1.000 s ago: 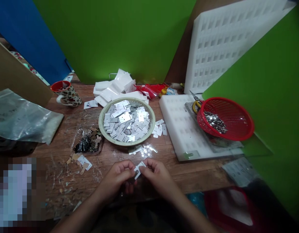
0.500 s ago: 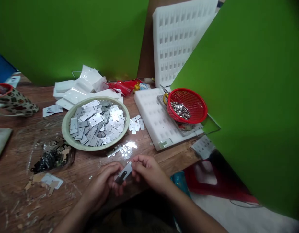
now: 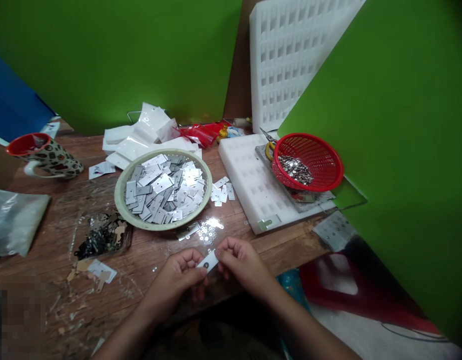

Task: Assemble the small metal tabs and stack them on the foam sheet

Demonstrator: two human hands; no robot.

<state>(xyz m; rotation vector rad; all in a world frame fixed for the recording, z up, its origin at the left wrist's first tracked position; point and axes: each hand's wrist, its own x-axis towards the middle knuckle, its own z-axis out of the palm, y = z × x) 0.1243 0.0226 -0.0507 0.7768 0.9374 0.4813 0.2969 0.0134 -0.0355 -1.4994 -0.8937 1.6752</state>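
Between my two hands is a small silver metal plate with a dark round spot. My left hand (image 3: 181, 272) pinches its lower left end, the thumb lying over the top. My right hand (image 3: 242, 262) grips the opposite end between thumb and fingers. The metal plate (image 3: 211, 260) is tilted above the table's front edge, and its ends are hidden by fingers. Just beyond lie several small ring washers (image 3: 208, 231) scattered on the wood. A pale round bowl (image 3: 120, 202) heaped with similar metal plates (image 3: 162, 183) stands behind them.
Right of the bowl, a red basket (image 3: 334, 160) of small shiny parts and yellow-handled pliers (image 3: 269, 150) rest on a white foam tray (image 3: 234, 165). At left are a patterned mug (image 3: 60, 157) and dark small parts (image 3: 99, 240). Green panels (image 3: 148, 55) stand behind.
The camera has turned left, so everything sits further right. My left thumb has come over the plate, covering most of the dark strip that showed on it earlier.
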